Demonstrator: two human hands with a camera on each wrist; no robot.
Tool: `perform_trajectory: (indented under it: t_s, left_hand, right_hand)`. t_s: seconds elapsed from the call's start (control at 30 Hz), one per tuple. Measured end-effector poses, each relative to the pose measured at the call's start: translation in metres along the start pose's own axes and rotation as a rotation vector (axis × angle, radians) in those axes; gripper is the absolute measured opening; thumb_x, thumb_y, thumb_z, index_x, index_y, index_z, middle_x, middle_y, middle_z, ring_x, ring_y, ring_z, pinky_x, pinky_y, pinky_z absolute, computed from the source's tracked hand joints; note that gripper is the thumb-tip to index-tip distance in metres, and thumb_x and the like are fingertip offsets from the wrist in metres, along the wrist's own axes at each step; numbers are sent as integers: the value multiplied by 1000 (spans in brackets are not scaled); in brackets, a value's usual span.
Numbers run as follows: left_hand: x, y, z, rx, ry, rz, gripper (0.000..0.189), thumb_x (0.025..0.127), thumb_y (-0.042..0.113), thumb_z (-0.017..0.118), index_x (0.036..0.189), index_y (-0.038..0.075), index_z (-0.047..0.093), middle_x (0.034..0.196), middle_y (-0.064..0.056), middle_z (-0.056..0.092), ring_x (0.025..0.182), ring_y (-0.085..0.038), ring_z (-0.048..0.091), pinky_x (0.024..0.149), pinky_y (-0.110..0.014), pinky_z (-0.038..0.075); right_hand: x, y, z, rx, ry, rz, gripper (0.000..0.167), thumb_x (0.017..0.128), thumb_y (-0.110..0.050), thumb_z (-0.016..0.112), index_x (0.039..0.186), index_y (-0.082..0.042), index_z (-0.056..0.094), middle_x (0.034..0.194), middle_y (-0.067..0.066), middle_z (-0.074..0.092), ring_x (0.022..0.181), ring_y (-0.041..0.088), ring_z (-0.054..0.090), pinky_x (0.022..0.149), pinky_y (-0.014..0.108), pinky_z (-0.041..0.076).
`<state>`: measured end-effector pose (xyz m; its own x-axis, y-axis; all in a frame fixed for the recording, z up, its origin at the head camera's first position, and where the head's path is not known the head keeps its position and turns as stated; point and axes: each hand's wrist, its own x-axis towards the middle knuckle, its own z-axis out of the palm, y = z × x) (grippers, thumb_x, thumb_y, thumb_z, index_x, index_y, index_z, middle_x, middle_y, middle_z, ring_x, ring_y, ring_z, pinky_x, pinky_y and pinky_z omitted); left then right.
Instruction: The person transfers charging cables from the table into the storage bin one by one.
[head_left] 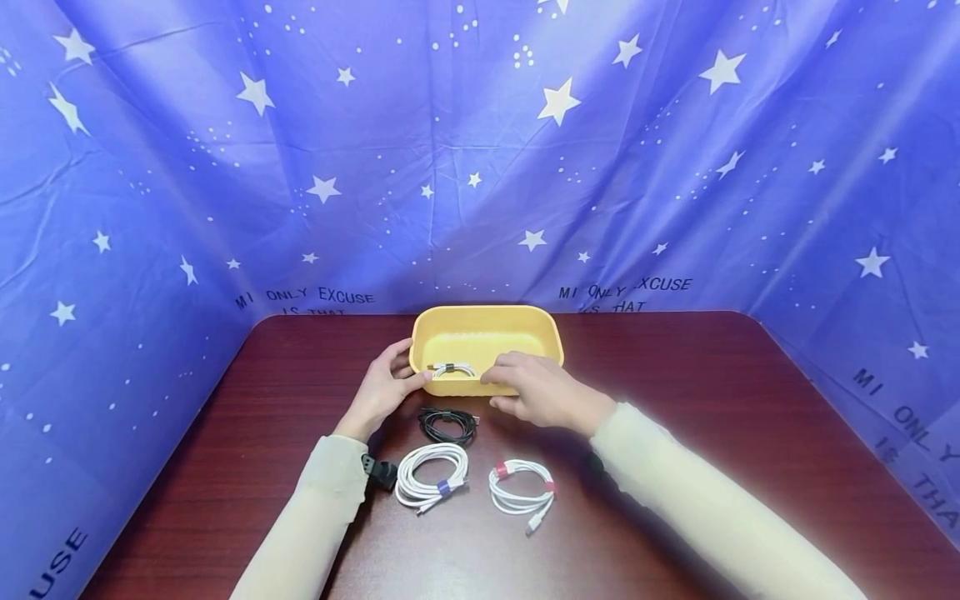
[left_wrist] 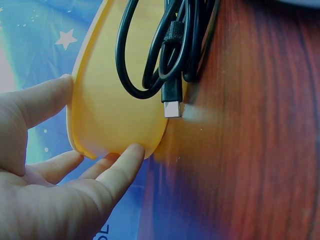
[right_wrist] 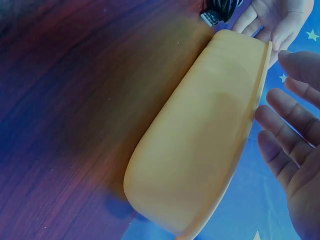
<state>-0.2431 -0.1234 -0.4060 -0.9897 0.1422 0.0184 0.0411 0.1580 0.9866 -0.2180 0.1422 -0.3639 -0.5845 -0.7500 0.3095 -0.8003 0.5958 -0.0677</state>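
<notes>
A yellow plastic bin [head_left: 487, 315] stands towards the back of the table. At its left end, my left hand [head_left: 381, 387] holds the bin, the thumb at the front corner and the fingers along the end wall. Over the front rim, right of centre, hovers my right hand [head_left: 536, 387], its fingers loosely bent with nothing in them. Inside the bin lies a coiled white cable [head_left: 463, 367] with a black tie. A coiled black cable [head_left: 447, 425] lies just in front of the bin; its metal plug [left_wrist: 172, 109] shows in the left wrist view.
Nearer the front edge lie a white cable coil [head_left: 408, 483] with a blue tie and another white cable coil [head_left: 521, 504] with red ties. The dark red wooden table [head_left: 690, 400] backs onto a blue star-patterned curtain [head_left: 450, 125]. A black device [head_left: 380, 472] is on the left wrist.
</notes>
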Motion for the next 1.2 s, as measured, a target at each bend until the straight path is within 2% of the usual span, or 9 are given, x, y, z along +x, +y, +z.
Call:
perform_trajectory:
  t_s: [0.47,0.9,1.2]
  left_hand:
    - [0,0,0,-4,-4,-3,74,83,2,72,146,2,33,135,-26,49,121,-34,53,95,-35,47]
    - [1,-2,0,-13,-6,-13,75,84,1,71,147,2,31,135,-27,48,122,-36,52,95,-36,47]
    - [1,-1,1,5,1,-12,73,84,2,70,147,3,33,134,-26,49,121,-34,53,95,-35,47]
  right_hand:
    - [-10,-3,5,-13,-71,11,33,86,-31,68,116,-16,67,95,-4,60,85,11,55,79,32,49]
    - [-21,-4,14,34,-121,-3,30,86,-32,68,112,-18,68,97,-7,60,86,8,54,80,29,49]
    - [-29,-7,16,23,-157,-1,28,84,-32,69,109,-21,68,95,-10,57,85,7,53,78,29,49]
